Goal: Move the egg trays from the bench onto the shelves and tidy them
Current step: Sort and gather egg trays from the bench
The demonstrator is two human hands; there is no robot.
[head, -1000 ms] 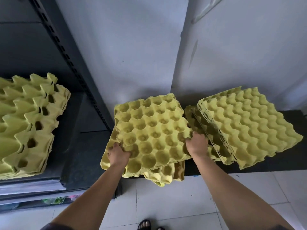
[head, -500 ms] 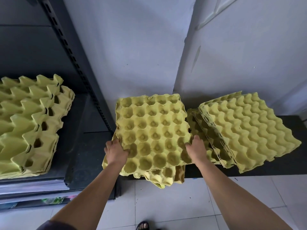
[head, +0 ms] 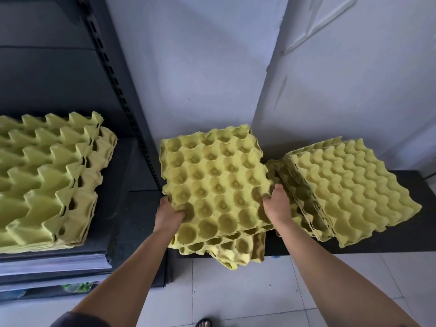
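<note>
Egg trays gripped over the counter [head: 377, 241]

Left hand [head: 168, 214] and right hand [head: 278, 204] clutch opposite edges of the top egg tray [head: 214, 182], cups facing up.

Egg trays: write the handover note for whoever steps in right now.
Left hand grips the top tray at its near-left edge; right hand grips its right edge. That tray sits cups up over the loose trays that overhang the front of the bench. A second stack lies askew on the bench to the right.
Done: the shelf stack is on the shelf at left.
Left: carry the held tray and both bench piles to the shelves, then square them up.
</note>
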